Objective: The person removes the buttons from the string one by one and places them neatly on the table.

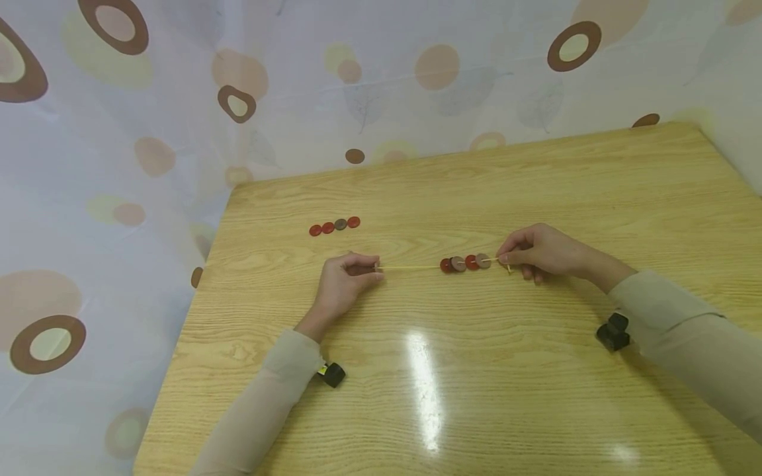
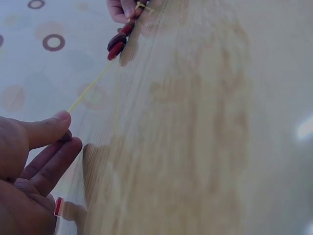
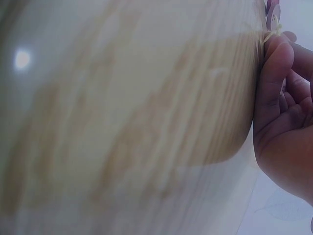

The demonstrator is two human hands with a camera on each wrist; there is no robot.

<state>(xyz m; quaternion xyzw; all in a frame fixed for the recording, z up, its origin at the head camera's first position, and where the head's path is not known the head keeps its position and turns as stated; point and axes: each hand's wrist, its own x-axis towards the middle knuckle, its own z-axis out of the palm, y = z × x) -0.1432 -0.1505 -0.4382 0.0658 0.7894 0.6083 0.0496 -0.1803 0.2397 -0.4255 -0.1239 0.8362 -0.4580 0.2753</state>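
Note:
A thin yellow string (image 1: 411,267) is stretched between the two hands over the wooden table. Near its right end hang several flat, round red and brown buttons (image 1: 458,264), threaded side by side. My left hand (image 1: 340,283) pinches a small brown button (image 2: 66,136) at the string's left end between thumb and fingers. With thumb and forefinger, my right hand (image 1: 544,251) pinches the string just right of the threaded buttons. A knotted tail (image 3: 275,32) of the string sticks out at the right fingertips.
Beyond the left hand, a short row of red and grey-brown buttons (image 1: 335,225) lies flat on the wooden table (image 1: 506,370). A patterned cloth (image 1: 393,86) hangs behind the table and along its left side.

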